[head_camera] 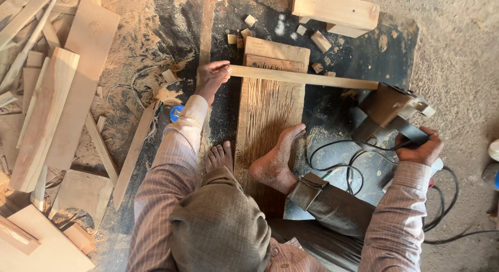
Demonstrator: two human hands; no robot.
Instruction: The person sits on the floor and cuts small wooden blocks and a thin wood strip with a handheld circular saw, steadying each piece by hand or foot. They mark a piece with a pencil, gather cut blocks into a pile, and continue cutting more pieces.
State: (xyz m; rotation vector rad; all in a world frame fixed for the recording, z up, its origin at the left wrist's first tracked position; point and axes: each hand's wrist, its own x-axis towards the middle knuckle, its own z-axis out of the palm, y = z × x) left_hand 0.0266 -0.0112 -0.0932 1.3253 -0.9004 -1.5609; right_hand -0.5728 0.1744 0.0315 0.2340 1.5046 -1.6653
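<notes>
1. The left hand (210, 77) closes its grip on one end of the slat (304, 77), which lies across the board (267, 113).
2. The right hand (421, 147) grips the saw (390, 111) tight at the slat's other end.
3. One foot (275, 160) rests on the board.

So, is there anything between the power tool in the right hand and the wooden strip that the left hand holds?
Nothing visible. The power tool in the right hand sits at the right end of the wooden strip, apparently touching it. The left hand grips the other end, over the wide plank.
</notes>
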